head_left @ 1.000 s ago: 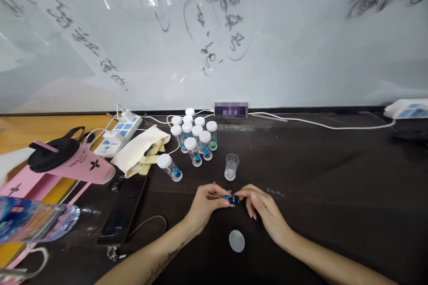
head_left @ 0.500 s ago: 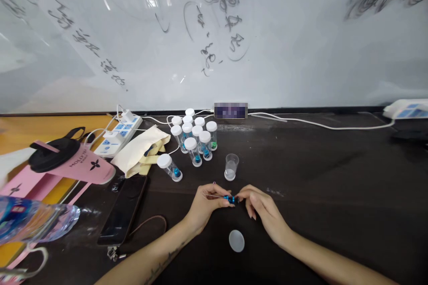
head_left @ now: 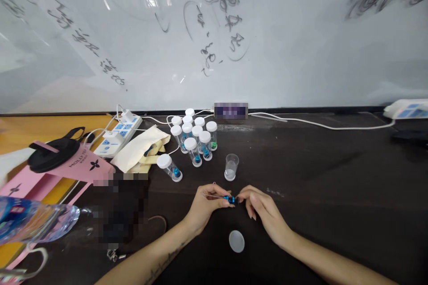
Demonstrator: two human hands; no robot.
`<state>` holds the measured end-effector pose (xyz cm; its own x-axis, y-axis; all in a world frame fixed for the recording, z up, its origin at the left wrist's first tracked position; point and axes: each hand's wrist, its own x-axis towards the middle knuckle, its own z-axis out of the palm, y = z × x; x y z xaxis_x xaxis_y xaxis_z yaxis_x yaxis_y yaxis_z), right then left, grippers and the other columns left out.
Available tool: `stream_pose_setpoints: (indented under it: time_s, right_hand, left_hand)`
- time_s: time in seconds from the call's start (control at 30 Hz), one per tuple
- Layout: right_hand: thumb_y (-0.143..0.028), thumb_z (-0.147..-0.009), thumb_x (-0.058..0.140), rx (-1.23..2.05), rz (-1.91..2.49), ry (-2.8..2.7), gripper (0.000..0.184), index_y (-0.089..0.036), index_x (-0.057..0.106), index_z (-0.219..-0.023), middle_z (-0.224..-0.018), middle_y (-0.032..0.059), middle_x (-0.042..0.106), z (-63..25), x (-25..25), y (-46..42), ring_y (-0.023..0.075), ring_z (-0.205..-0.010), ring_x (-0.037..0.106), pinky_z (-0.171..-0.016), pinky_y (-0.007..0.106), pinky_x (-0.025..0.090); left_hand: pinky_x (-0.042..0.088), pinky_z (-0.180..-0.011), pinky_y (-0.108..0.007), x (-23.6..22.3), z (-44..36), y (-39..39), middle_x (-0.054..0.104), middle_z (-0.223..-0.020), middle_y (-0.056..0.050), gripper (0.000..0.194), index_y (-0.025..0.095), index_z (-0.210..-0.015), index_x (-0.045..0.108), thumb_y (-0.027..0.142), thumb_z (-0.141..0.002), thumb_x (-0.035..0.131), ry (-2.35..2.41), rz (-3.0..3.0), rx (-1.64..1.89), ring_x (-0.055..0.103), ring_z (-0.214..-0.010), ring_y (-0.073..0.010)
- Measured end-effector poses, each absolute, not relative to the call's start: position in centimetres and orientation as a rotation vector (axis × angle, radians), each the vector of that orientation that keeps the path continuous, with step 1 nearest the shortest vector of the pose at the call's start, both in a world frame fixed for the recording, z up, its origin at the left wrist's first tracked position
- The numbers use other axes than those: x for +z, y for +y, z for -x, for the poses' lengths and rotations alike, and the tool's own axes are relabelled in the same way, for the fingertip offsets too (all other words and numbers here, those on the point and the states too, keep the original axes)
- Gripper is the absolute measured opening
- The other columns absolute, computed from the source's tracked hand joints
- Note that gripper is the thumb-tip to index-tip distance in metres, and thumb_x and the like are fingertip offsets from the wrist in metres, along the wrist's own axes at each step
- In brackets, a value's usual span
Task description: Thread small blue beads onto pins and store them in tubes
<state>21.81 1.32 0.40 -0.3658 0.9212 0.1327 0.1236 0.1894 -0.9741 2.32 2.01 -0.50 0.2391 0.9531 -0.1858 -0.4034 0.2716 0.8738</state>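
Note:
My left hand (head_left: 204,205) is closed, pinching a small shiny blue piece (head_left: 228,199) between thumb and forefinger. A thin pale stem or wire runs from the piece back across the fingers. My right hand (head_left: 262,208) has its fingers curled, and its fingertips meet the dark end of the same piece. Just beyond the hands stands a clear lidless vial (head_left: 231,167). A round white cap (head_left: 236,241) lies on the table nearer to me, between my forearms.
Several white-capped vials (head_left: 193,152) with blue or green pieces inside stand beyond my left hand. To the left are a cloth pouch (head_left: 138,149), a power strip (head_left: 117,138), a pink cup (head_left: 80,160) and a plastic bottle (head_left: 36,219). Behind the dark table rises a whiteboard (head_left: 287,53).

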Motion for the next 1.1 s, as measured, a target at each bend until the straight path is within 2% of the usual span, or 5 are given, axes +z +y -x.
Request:
stream_pose_setpoints:
  time_s: [0.23, 0.4, 0.8, 0.97, 1.1]
  right_hand:
    - [-0.040, -0.101, 0.030, 1.251, 1.024, -1.667, 0.041, -0.017, 0.064, -0.097, -0.083, 0.0039, 0.055, -21.91, 0.23, 1.26, 0.0116, -0.056, 0.045, -0.058, 0.028, 0.039]
    - [-0.040, -0.101, 0.029, 1.256, 1.003, -1.699, 0.044, -0.017, 0.065, -0.090, -0.081, 0.0037, 0.055, -21.96, 0.38, 1.30, 0.0115, -0.056, 0.045, -0.058, 0.028, 0.039]
    - [-0.042, -0.101, 0.030, 1.253, 1.023, -1.666, 0.043, -0.017, 0.065, -0.098, -0.088, 0.0057, 0.057, -21.90, 0.35, 1.25, 0.0112, -0.055, 0.045, -0.056, 0.027, 0.040]
    - [-0.042, -0.101, 0.031, 1.250, 0.999, -1.683, 0.045, -0.016, 0.066, -0.088, -0.077, 0.0037, 0.054, -21.91, 0.44, 1.31, 0.0123, -0.056, 0.045, -0.056, 0.028, 0.039]
    - [-0.040, -0.101, 0.031, 1.255, 1.010, -1.665, 0.042, -0.017, 0.066, -0.097, -0.084, 0.0046, 0.056, -21.84, 0.54, 1.32, 0.0111, -0.055, 0.045, -0.056, 0.027, 0.039]
  left_hand:
    - [0.050, -0.087, -0.037, -0.29, -2.37, 2.07, 0.073, -0.072, -0.004, 0.017, 0.014, -0.072, 0.072, 0.013, -0.058, 0.083, 0.856, -0.783, 1.074, 0.068, -0.069, -0.0171]
    - [0.050, -0.087, -0.037, -0.29, -2.38, 2.04, 0.073, -0.071, -0.003, 0.016, 0.013, -0.072, 0.072, 0.012, -0.059, 0.082, 0.849, -0.792, 1.076, 0.068, -0.068, -0.0163]
    - [0.051, -0.086, -0.037, -0.37, -2.31, 2.01, 0.073, -0.072, -0.004, 0.017, 0.014, -0.071, 0.072, 0.015, -0.058, 0.083, 0.869, -0.795, 1.070, 0.068, -0.070, -0.0179]
    - [0.052, -0.085, -0.038, -0.49, -2.36, 2.05, 0.072, -0.072, -0.004, 0.018, 0.014, -0.071, 0.072, 0.017, -0.058, 0.084, 0.878, -0.800, 1.071, 0.068, -0.069, -0.0177]
    - [0.051, -0.086, -0.038, -0.41, -2.37, 2.05, 0.072, -0.072, -0.004, 0.019, 0.014, -0.071, 0.072, 0.018, -0.057, 0.084, 0.878, -0.796, 1.072, 0.069, -0.071, -0.0186]
